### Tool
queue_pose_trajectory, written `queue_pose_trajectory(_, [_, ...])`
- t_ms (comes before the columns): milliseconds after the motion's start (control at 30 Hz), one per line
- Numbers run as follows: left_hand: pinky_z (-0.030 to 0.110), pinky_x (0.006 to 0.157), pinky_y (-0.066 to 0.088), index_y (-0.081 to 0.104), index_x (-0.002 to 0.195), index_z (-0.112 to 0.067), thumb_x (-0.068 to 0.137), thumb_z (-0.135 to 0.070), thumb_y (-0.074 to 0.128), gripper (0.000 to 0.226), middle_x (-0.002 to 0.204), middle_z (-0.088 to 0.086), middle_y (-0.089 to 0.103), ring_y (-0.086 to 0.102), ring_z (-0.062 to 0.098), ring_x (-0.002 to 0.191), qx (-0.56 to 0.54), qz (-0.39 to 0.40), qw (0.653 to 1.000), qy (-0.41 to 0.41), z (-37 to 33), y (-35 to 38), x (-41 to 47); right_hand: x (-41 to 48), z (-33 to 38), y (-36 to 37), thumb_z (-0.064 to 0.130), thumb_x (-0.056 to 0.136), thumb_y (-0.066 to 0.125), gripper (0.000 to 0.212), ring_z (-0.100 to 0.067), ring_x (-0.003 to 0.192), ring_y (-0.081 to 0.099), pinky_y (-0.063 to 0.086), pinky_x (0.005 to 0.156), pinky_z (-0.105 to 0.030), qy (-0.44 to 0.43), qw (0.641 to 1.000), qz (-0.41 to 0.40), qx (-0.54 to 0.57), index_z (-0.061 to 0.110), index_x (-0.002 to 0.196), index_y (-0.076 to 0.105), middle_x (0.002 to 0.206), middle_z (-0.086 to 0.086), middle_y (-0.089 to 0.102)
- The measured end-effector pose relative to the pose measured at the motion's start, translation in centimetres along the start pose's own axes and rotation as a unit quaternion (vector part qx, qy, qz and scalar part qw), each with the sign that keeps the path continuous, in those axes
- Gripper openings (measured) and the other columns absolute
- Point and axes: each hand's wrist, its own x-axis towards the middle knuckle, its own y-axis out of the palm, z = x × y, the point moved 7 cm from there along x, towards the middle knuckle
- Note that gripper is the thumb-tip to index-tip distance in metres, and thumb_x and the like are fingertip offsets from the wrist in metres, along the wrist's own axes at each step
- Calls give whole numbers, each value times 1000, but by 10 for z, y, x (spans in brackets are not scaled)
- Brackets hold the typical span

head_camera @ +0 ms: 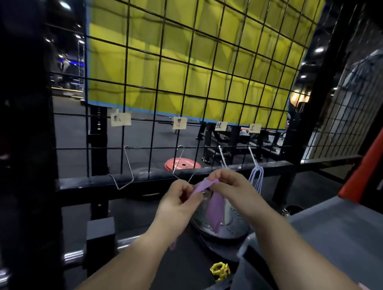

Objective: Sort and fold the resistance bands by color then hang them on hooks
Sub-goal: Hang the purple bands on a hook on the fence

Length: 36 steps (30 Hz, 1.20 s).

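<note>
Left hand (179, 197) and right hand (230, 183) both pinch a purple resistance band (214, 209), fingers curled closed. Wire grid (189, 79) at 12 o'clock; pale blue bands (256, 178) hooked at 1 o'clock.

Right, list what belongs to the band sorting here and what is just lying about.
Job: purple band, pinched by left hand and right hand; pale band on the far-right hook; paper labels.
Lying about: red plate; black plate; yellow mat.

Before me the wire grid (160, 55) carries four hooks (126, 168) under paper labels (120, 119); pale blue bands (256, 178) hang from the rightmost.
</note>
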Motion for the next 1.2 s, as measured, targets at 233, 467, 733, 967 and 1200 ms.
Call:
queue_pose_trajectory(233, [17, 50, 34, 56, 77, -16, 90, -22, 63, 16, 65, -1, 50, 40, 5, 54, 31, -95, 994, 52, -11, -25, 19, 33, 11, 25, 4, 89, 56, 13, 8, 62, 57, 41, 58, -5, -13, 999, -43, 9, 14, 84, 63, 70, 17, 64])
queue_pose_trajectory(467, [32, 56, 40, 51, 78, -22, 93, -26, 56, 17, 68, -3, 52, 44, 12, 58, 127, -134, 981, 56, -8, -28, 31, 53, 5, 32, 21, 81, 58, 6, -9, 76, 59, 47, 76, -30, -9, 997, -53, -50, 22, 83, 63, 86, 0, 67])
queue_pose_trajectory(733, [24, 53, 35, 47, 77, -28, 95, -32, 52, 19, 71, -6, 53, 46, 8, 59, 162, -118, 978, 57, -12, -20, 29, 59, 8, 37, -1, 85, 50, 14, -13, 70, 62, 50, 65, -21, -10, 997, -41, 62, 8, 86, 61, 80, -8, 66])
queue_pose_trajectory(967, [29, 61, 42, 50, 84, -26, 96, -29, 51, 12, 85, 2, 58, 54, 19, 74, 94, -106, 990, 28, -12, -18, 41, 66, 9, 39, -5, 85, 47, 26, -19, 69, 55, 47, 70, -32, 3, 993, -20, 115, 15, 78, 62, 75, -8, 63])
queue_pose_trajectory(1200, [26, 73, 49, 49, 99, -26, 98, -19, 48, 7, 96, -5, 60, 60, 13, 88, -13, -105, 994, -26, -11, -15, 40, 69, 4, 45, -5, 90, 47, 22, -13, 60, 58, 50, 59, -24, 39, 985, -24, 165, 11, 90, 62, 76, -8, 64])
